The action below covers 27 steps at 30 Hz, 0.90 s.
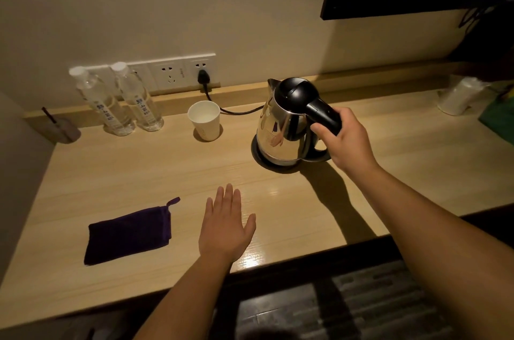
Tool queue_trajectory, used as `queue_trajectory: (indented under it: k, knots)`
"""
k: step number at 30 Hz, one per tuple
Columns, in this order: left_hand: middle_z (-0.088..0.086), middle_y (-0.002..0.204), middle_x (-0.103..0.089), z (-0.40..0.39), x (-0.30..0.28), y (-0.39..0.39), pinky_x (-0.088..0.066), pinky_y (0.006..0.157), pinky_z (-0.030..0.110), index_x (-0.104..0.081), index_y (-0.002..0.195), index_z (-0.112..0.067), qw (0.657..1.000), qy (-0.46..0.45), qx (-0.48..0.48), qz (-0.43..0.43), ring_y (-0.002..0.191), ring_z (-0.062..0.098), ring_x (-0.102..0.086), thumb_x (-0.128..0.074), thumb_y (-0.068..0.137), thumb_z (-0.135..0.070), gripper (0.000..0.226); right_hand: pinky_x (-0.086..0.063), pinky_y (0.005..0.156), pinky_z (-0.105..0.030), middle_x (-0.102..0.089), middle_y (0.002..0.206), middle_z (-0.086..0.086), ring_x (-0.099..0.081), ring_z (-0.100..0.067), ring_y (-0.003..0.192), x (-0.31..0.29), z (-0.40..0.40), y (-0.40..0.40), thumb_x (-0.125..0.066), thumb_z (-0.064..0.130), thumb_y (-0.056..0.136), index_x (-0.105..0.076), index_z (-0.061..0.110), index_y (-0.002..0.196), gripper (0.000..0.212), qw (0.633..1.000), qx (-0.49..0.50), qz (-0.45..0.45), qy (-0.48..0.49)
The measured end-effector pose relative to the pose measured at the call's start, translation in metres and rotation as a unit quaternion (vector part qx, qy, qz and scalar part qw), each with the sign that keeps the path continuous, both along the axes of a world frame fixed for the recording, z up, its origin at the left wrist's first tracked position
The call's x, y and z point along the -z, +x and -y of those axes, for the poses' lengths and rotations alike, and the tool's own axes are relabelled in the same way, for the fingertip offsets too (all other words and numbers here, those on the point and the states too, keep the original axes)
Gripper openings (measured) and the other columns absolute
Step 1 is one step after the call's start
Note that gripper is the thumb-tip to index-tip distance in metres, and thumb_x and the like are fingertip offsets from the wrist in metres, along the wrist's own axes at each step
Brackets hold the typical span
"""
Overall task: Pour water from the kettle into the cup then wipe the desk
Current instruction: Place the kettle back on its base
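A shiny steel kettle (281,123) with a black lid and handle stands on its black base (260,159) at the middle of the wooden desk (139,173). My right hand (343,139) is shut around the kettle's black handle. A white paper cup (205,120) stands upright to the kettle's left, near the wall. A folded dark purple cloth (129,234) lies flat near the desk's front left. My left hand (226,224) rests flat on the desk just right of the cloth, fingers spread, holding nothing.
Two clear water bottles (122,100) stand at the back left in front of a wall socket strip (178,72), with the kettle's cord (239,111) plugged in. A small mauve holder (65,131) sits far left. White wrapped cups (459,95) and a green item (498,114) are at far right.
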<state>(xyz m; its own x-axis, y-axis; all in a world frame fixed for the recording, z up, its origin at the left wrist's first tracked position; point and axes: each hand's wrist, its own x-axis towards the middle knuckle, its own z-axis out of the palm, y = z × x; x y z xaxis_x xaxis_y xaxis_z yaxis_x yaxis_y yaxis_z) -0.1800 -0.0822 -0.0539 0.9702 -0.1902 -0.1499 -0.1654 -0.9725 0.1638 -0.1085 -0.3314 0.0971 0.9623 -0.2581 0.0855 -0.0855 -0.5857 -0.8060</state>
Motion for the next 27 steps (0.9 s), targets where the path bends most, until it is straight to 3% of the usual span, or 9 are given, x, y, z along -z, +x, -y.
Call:
queue_trajectory:
  k: [15,27]
  knots:
    - [0.004,0.161,0.009,0.000,0.002,0.000,0.009,0.118,0.041,-0.002,0.154,-0.015,1.000,0.001,-0.001,-0.004,0.146,0.019,0.016,-0.010,0.094,-0.059,0.075,-0.038,0.064,-0.014,-0.056,0.108,0.003,-0.054,-0.013,0.098,0.000,-0.005,0.010,-0.064,0.031,0.089,-0.048,0.017,0.125,0.042,1.000,-0.027,0.000,-0.016]
    - [0.005,0.162,0.006,0.000,0.002,0.000,0.008,0.118,0.041,-0.005,0.154,-0.014,1.000,-0.001,-0.001,0.002,0.147,0.020,0.014,-0.009,0.093,-0.059,0.076,-0.044,0.076,-0.024,-0.056,0.112,0.002,-0.054,-0.015,0.103,0.003,-0.007,0.014,-0.063,0.031,0.089,-0.046,0.017,0.128,0.045,0.999,-0.032,-0.013,-0.016]
